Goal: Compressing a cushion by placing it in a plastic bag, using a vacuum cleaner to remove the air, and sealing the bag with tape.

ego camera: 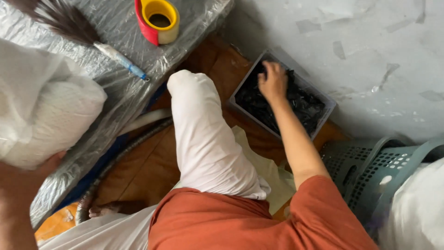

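**Head view: right hand down in the black-stuff bin, left hand on a white bundle**

Head cam looks straight down over your orange shirt (259, 222) and white-trousered knee (203, 139). Biggest thing first: the table (115, 88) at upper left, wrapped in clear plastic film, w/ a grey floor (379, 55) on the right side. Brown board (148, 166) lies under your leg, a pale yellowish sheet (266, 171) on top of it.

Your left hand (41, 166) is at the left edge, under a big white cloth bundle (41, 106) that rests against the table; fingers mostly hidden by the cloth, so can't tell how they sit. Grey-green perforated basket (370, 171) stands at lower right, just beside your right elbow.

Grey rectangular bin (323, 115) sits on the floor past your knee, full of crumpled black material (300, 106). Your right hand (273, 81) is palm-down in the bin's far corner, fingers curled together into the black material, touching it; whether they've got a proper grip, can't tell.

Smaller bits on the table: a feather duster (69, 23) w/ blue-tipped handle, and a yellow-and-red tape roll (158, 19) near the top edge.
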